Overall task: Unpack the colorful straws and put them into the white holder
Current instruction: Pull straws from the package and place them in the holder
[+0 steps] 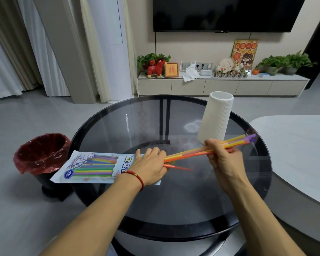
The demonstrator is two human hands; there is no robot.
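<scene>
One round glass bench (174, 200) carries one white holder (215, 120), upright at its far right. One straw packet (92, 167) lies at the left edge, the left hand (150, 166) gripping its open end. The right hand's (224, 159) fingers (213, 146) pinch one bundle of straws (196, 151), too overlapped to count, just before the holder.

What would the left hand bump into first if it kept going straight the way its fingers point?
Probably the bundle of straws at the packet mouth, right before the left hand; then likely the right hand, though depth is unclear.
</scene>
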